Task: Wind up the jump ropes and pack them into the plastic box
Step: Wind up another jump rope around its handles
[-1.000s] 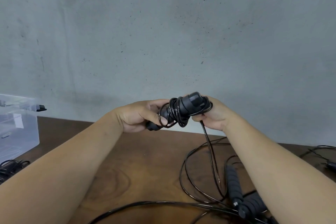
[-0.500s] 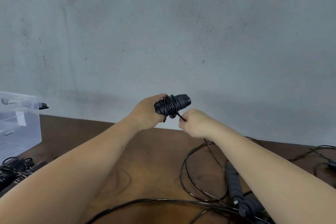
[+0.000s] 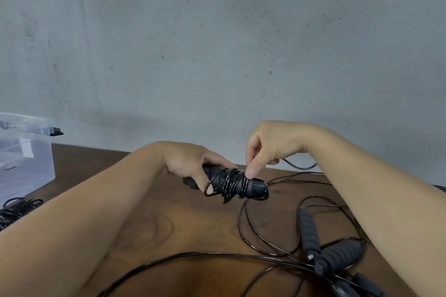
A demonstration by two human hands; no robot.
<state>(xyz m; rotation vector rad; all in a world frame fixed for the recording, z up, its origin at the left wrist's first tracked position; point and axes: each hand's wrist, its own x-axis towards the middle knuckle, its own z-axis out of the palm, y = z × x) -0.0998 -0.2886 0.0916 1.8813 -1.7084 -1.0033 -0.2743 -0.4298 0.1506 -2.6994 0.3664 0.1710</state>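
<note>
Left hand [image 3: 190, 164] grips wound jump rope [image 3: 231, 183] above table [image 3: 169, 224]; right hand [image 3: 270, 144] just above it, fingertips [image 3: 251, 172] pinching cord at the wrap.

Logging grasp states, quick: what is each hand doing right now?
Left hand: grips the wound jump rope handles.
Right hand: pinches the rope's cord over the wound bundle; the cord between the fingertips is hard to see.
</note>
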